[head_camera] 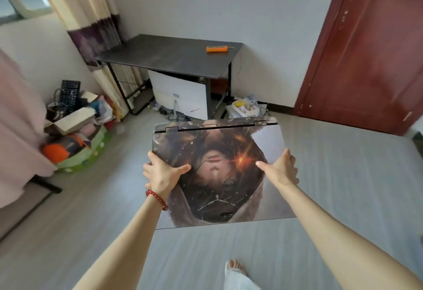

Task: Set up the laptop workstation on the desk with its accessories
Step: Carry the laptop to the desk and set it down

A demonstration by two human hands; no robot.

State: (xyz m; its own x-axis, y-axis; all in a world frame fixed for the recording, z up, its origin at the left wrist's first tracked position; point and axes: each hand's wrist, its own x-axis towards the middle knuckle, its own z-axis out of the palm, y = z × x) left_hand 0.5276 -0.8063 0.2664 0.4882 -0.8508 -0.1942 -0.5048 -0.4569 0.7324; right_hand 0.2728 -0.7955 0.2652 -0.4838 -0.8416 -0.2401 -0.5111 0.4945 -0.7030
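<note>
I hold a closed laptop (219, 143) flat in front of me above the floor; its lid carries a dark printed picture. My left hand (161, 172) grips its left edge, thumb on the lid, a red bead bracelet on the wrist. My right hand (280, 169) grips the right edge. The dark desk (164, 57) stands ahead against the wall, well beyond the laptop. An orange power strip (217, 49) lies near the desk's back right corner. A black keyboard (68, 93) leans on a pile at the left.
A white cabinet (180, 97) sits under the desk with cables on the floor. A clutter pile of boxes and bags (75, 129) fills the left floor. A white tray of small items (245, 107) lies right of the desk. A red door (366, 49) stands at right. My foot (235, 266) is below.
</note>
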